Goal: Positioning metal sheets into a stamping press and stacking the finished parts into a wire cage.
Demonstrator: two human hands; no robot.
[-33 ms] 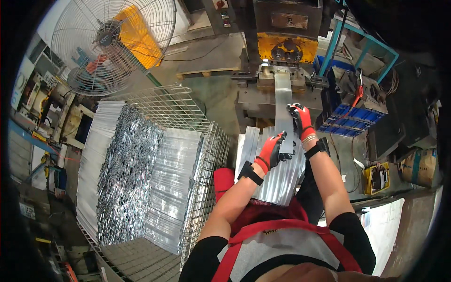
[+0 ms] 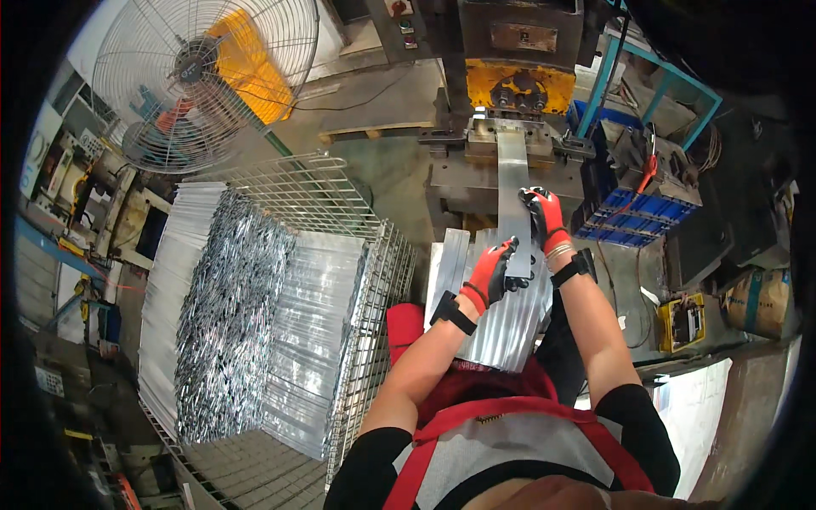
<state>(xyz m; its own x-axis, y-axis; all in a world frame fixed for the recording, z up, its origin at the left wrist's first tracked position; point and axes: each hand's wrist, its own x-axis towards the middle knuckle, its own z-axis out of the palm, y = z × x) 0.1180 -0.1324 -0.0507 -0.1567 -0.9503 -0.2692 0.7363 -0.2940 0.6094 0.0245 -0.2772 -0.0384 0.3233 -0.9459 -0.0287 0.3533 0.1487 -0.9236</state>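
Note:
A long flat metal strip point(image 2: 513, 183) runs from my hands into the die of a press point(image 2: 510, 136). My left hand point(image 2: 495, 270), in a red and black glove, grips the strip's near end. Higher up, my right hand point(image 2: 545, 214), gloved alike, holds the strip's right edge, fingers curled against it. Beneath the strip, a stack of similar metal strips point(image 2: 506, 327) lies in front of my body, with one strip point(image 2: 451, 268) set apart at its left.
At my left, a wire mesh cage point(image 2: 374, 280) holds piles of metal strips point(image 2: 310, 314). A large fan point(image 2: 200, 68) stands behind it. Blue crates point(image 2: 625, 212) with metal parts sit right of the press; a yellow bin point(image 2: 682, 323) lies farther right.

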